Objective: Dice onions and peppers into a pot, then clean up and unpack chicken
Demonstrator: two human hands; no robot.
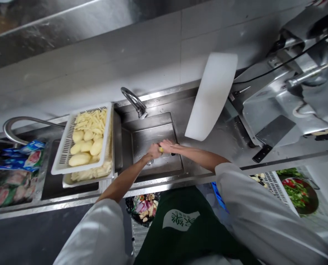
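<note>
Over the basin of the steel sink [164, 127], my left hand [154, 150] and my right hand [168, 146] meet, fingers closed. A small yellow thing [161, 149] shows between them; its kind I cannot make out. Below the right hand a short dark piece [173, 154] sticks out, too small to name. Left of the sink, a white perforated basket [59, 156] holds peeled potatoes [86, 145] and potato strips [90, 120]. It rests on a metal tray [67, 181] of more pale cut pieces.
A faucet [136, 103] arches over the basin. To the right, a white cutting board [212, 95] leans on the wall. A cleaver [274, 134] lies near a metal machine [313, 84]. Below are a scrap bin [130, 209] and a bowl of green and red vegetables [299, 195].
</note>
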